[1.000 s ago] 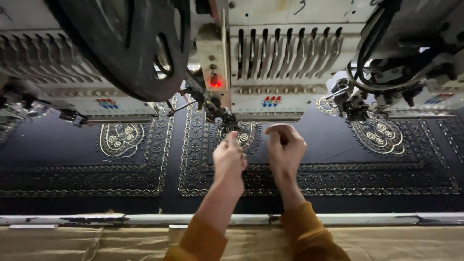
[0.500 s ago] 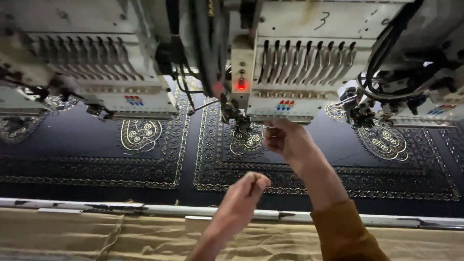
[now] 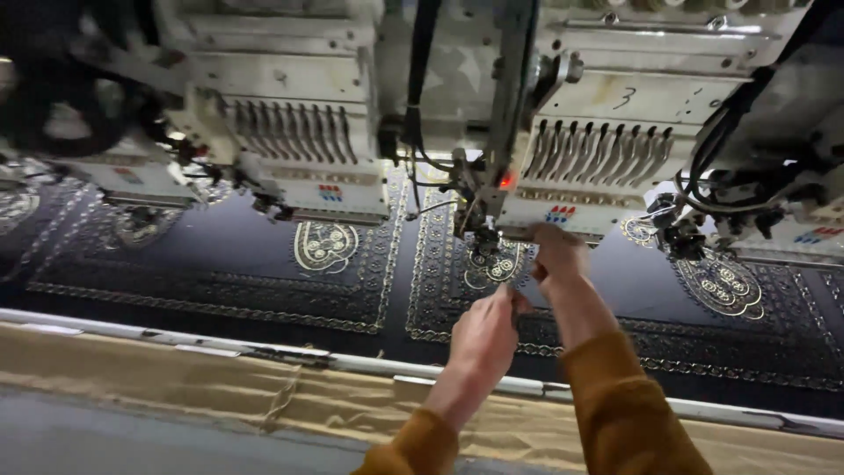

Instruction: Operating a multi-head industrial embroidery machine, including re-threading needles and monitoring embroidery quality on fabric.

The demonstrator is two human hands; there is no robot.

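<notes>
Head view: since a second ago I note my left hand [image 3: 482, 339] has drawn back, fingers pinched together, from the embroidery head [image 3: 580, 176]. My right hand [image 3: 556, 255] remains at its needle foot, over the dark embroidered fabric [image 3: 264, 255]; its grip I cannot tell.

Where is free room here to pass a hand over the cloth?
Free: the plain dark cloth between the left embroidery head and the gold border, and the beige strip below the rail. Crowded: under the middle head, where the left hand and right hand meet.
</notes>
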